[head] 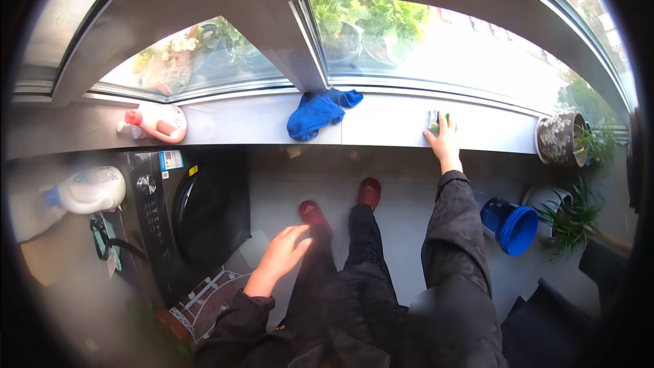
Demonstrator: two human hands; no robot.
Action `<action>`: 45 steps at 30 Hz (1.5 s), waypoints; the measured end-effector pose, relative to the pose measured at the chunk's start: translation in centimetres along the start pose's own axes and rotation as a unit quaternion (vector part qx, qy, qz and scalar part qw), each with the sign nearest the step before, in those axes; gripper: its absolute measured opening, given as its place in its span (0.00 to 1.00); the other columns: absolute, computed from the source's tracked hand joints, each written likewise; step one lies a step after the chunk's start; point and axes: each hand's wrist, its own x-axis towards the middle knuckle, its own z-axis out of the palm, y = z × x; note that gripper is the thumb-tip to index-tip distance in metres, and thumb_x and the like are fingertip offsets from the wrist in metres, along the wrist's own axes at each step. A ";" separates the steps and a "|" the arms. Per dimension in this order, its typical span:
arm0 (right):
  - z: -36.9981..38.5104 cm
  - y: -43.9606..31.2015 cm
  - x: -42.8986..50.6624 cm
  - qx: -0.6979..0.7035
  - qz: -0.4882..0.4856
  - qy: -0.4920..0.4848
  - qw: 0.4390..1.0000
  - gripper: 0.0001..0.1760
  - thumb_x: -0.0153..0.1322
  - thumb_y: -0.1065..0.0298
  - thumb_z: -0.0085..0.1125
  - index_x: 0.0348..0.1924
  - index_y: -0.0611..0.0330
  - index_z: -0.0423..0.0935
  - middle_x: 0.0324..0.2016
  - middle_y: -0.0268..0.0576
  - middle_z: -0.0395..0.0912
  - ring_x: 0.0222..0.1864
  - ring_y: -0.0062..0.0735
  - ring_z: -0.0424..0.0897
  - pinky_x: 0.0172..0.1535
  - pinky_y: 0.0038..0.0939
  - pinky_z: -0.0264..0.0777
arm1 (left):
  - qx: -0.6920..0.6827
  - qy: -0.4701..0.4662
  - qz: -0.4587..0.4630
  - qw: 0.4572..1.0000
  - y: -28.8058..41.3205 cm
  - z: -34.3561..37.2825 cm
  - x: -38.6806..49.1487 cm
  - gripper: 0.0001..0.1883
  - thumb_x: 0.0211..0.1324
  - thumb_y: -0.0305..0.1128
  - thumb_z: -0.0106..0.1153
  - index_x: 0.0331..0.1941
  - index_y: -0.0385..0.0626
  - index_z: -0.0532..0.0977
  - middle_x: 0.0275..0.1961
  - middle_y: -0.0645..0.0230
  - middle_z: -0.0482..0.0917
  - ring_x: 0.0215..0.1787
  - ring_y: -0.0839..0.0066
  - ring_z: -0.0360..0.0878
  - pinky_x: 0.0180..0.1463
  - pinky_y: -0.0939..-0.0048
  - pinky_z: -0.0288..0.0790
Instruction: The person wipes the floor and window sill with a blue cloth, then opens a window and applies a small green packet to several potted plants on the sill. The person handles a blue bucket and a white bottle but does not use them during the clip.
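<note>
My right hand [445,138] reaches onto the white windowsill [388,122], its fingers on a small green and white item [435,120] whose kind I cannot tell. Whether the fingers grip it or only touch it is unclear. My left hand [282,254] hangs in the air above my left leg, fingers loosely spread, with nothing in it. A crumpled blue cloth [317,115] lies on the sill to the left of my right hand. Farther left on the sill, a pink bottle with a red cap [166,123] leans over or lies beside a smaller clear container.
A black front-loading washing machine [214,214] stands at left, with a white detergent bottle [99,189] beyond it. A white metal rack [214,296] sits near its base. At right are a potted plant [559,138] on the sill, a blue bucket [518,230] and a spiky plant [572,217].
</note>
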 end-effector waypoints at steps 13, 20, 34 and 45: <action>-8.5 -12.2 -5.1 0.681 0.061 -0.267 0.680 0.18 0.74 0.68 0.53 0.55 0.65 0.71 0.45 0.40 0.79 0.43 0.26 0.79 0.42 0.28 0.77 | -0.268 0.107 0.111 0.951 10.5 0.3 6.9 0.18 0.62 0.33 0.56 0.54 0.40 0.73 0.53 0.61 0.77 0.54 0.69 0.77 0.58 0.69 0.69; -14.7 -20.9 -10.3 0.671 -0.027 -0.343 0.657 0.19 0.71 0.66 0.60 0.53 0.64 0.71 0.44 0.41 0.79 0.44 0.28 0.80 0.44 0.29 0.78 | -0.454 0.113 0.142 0.872 11.6 -6.7 5.8 0.12 0.64 0.33 0.56 0.46 0.38 0.76 0.42 0.71 0.79 0.44 0.84 0.76 0.50 0.78 0.70; -19.0 -35.5 -15.9 0.488 -0.177 -0.282 0.807 0.07 0.70 0.69 0.61 0.36 0.63 0.75 0.29 0.30 0.77 0.33 0.14 0.73 0.38 0.18 0.68 | -0.169 0.310 0.228 0.907 5.7 -15.6 -4.9 0.04 0.57 0.25 0.58 0.36 0.40 0.75 0.33 0.65 0.77 0.33 0.70 0.78 0.40 0.74 0.72; -18.5 -40.7 -20.2 0.288 -0.454 -0.158 0.828 0.05 0.63 0.76 0.56 0.26 0.63 0.69 0.23 0.46 0.68 0.23 0.48 0.73 0.27 0.35 0.69 | 0.059 0.315 0.306 0.896 0.9 -19.1 -9.8 0.04 0.49 0.27 0.58 0.30 0.42 0.75 0.32 0.63 0.75 0.37 0.60 0.73 0.40 0.64 0.72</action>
